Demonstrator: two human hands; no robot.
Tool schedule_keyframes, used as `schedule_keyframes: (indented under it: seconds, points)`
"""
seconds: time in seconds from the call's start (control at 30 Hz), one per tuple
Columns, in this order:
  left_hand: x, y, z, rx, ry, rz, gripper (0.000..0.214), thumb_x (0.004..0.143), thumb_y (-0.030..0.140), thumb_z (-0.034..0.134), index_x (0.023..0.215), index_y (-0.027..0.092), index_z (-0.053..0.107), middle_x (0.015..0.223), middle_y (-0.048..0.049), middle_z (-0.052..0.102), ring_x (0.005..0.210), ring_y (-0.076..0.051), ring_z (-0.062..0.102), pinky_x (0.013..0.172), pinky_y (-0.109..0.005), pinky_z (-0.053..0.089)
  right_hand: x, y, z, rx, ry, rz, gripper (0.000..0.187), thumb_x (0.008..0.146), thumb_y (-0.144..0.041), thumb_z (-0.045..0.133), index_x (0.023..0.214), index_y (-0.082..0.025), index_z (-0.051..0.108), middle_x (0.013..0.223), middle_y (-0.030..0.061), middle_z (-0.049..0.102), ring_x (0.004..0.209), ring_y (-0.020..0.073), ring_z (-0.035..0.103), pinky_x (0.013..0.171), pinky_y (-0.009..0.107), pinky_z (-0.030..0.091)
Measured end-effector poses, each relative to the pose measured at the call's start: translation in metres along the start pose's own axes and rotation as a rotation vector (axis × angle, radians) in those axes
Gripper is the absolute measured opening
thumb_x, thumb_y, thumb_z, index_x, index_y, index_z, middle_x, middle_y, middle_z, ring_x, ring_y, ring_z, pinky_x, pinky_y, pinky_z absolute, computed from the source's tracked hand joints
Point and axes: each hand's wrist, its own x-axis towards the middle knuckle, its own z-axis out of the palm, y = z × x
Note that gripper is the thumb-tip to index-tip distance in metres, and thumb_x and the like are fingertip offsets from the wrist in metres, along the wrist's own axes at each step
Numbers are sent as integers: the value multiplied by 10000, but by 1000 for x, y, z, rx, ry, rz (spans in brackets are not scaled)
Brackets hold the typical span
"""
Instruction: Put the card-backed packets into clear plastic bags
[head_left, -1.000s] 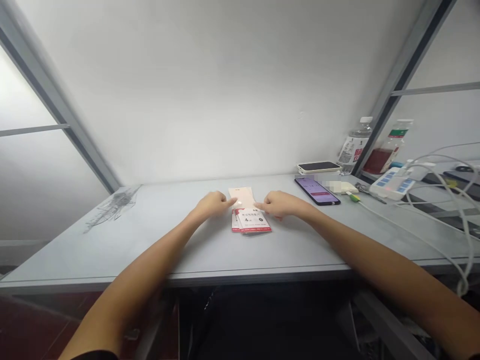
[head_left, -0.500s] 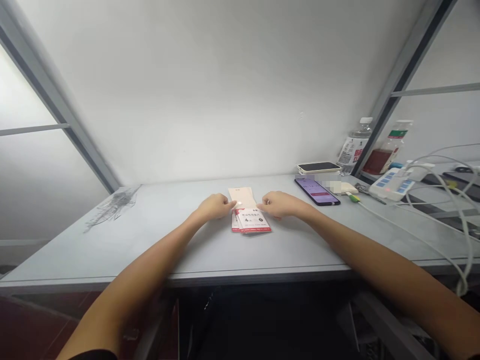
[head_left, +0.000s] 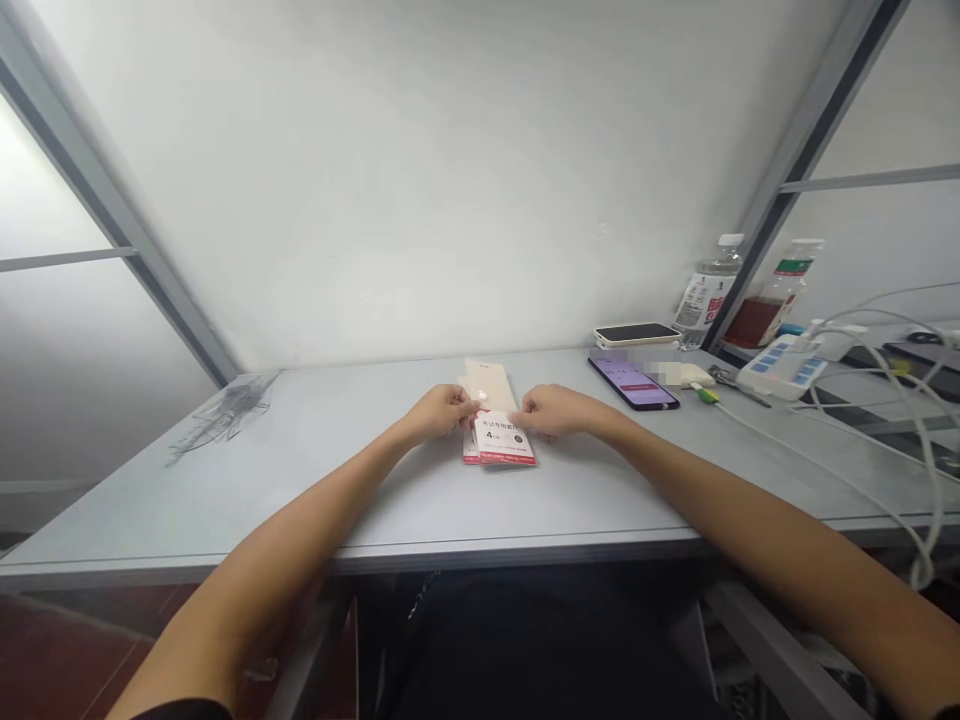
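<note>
**Thin Card Packets Between Two Hands**

Head view: the left hand [head_left: 442, 414] pinches narrowly at a pale card sleeve [head_left: 491, 386], and the right hand [head_left: 553, 412] curls close beside it (grip unclear). The sleeve lies partly behind red-and-white packets [head_left: 504, 440] on a grey table [head_left: 225, 500]. They look light and flimsy, best taken by the edges. A large "4" is legible among Chinese print.

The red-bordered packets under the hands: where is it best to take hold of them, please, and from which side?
Probably at the near red edge of the top packet, coming from the person's side, thumb on top and fingers slipping underneath. The packets lie thin and flat on the table, and the left hand and right hand sit toward their far end, leaving that edge free.
</note>
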Motion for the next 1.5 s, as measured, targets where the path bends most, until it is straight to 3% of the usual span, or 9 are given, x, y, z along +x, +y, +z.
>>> schedule_keyframes:
  seconds: [0.1, 0.23, 0.43, 0.6, 0.8, 0.97, 1.17, 1.3, 1.5]
  points:
    - [-1, 3, 0, -52, 37, 85, 350, 733, 493, 572, 674, 165, 462, 545, 12, 572, 393, -49, 396, 400, -193, 292, 2, 4, -1, 35, 58, -16, 428, 786, -552, 459, 575, -181, 500, 535, 42, 610, 501, 155, 558, 490, 261, 372]
    - [-4, 5, -1, -63, 62, 221, 323, 784, 485, 519, 729, 175, 448, 577, 22, 564, 401, -52, 433, 416, -191, 334, 3, 5, -3, 289, 88, -57, 467, 759, -607, 493, 753, -152, 596, 703, 68, 646, 505, 134, 570, 466, 246, 409]
    - [-10, 6, 0, 176, 280, 276, 363, 770, 542, 505, 880, 197, 524, 704, -1, 617, 498, -88, 511, 466, -210, 369, -3, -6, -2, 640, 79, -271, 382, 771, -482, 567, 870, -121, 644, 757, 85, 662, 568, 127, 569, 467, 226, 426]
    - [-15, 11, 2, 294, 267, 305, 464, 747, 568, 510, 1042, 212, 550, 883, -18, 657, 546, -102, 553, 544, -234, 406, -5, -12, 5, 657, 152, -360, 296, 799, -358, 544, 964, -127, 625, 834, 79, 677, 707, 179, 626, 535, 249, 479]
    - [-17, 14, 1, 508, 306, 418, 418, 806, 443, 456, 1139, 211, 557, 926, -27, 679, 577, -113, 567, 598, -241, 397, -2, -9, 15, 587, 239, -415, 345, 810, -363, 506, 1056, -135, 585, 867, 68, 664, 700, 179, 611, 542, 266, 479]
    - [-20, 17, 3, 739, 378, 517, 301, 820, 373, 420, 937, 203, 638, 757, -42, 676, 561, -133, 542, 548, -248, 313, -7, -12, 17, 469, 311, -525, 268, 816, -353, 479, 928, -149, 611, 775, 39, 637, 648, 157, 565, 554, 254, 434]
    - [-23, 18, 6, 938, 432, 528, 309, 813, 334, 395, 648, 171, 599, 565, -74, 587, 494, -150, 470, 506, -266, 220, -10, -16, 18, 278, 385, -503, 238, 789, -352, 479, 677, -157, 558, 586, 0, 517, 526, 112, 441, 493, 231, 347]
    - [-21, 17, 5, 980, 415, 575, 332, 825, 304, 363, 585, 168, 548, 509, -55, 543, 435, -121, 411, 479, -263, 181, -11, -16, 18, 224, 432, -538, 235, 782, -317, 476, 608, -161, 500, 548, -13, 466, 513, 99, 413, 489, 223, 323]
    - [-19, 16, -1, 985, 406, 776, 372, 859, 321, 311, 603, 170, 536, 451, -13, 503, 377, -93, 380, 431, -248, 173, -9, -10, 18, 244, 459, -596, 208, 761, -289, 466, 600, -159, 488, 525, -22, 443, 481, 89, 389, 456, 215, 307]
